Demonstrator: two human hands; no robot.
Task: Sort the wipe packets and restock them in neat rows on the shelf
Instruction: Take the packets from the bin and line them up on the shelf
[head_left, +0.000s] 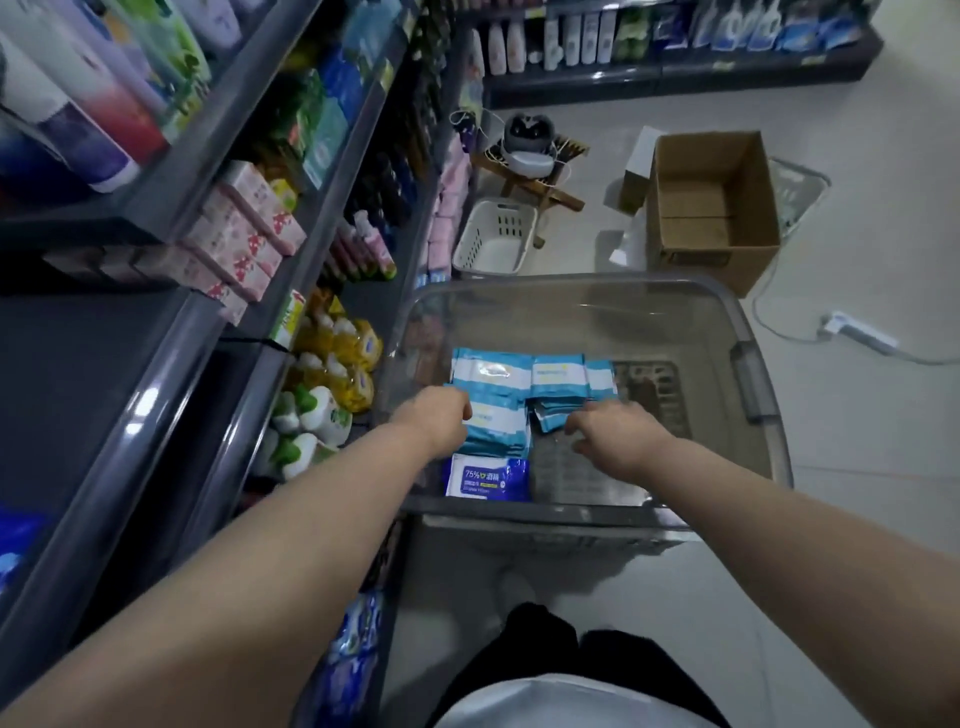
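Observation:
A clear plastic bin (748, 374) stands on the floor before me. Inside lie several light-blue-and-white wipe packets (498, 374) in stacks, plus a dark blue packet marked 75% (485, 478) at the near left. My left hand (441, 413) reaches into the bin with its fingers curled round the edge of a light-blue stack (496, 423). My right hand (615, 434) is curled over the near edge of another small stack (556, 410); its fingertips are hidden. The dark shelf (171, 332) at my left is bare where I stand.
Shelves on the left hold bottles, pink boxes (244, 234) and yellow refill pouches (337, 353). Beyond the bin are a white basket (493, 239), an open cardboard box (711, 208), a wooden stool with a device (530, 150), and a power strip with cable (857, 332).

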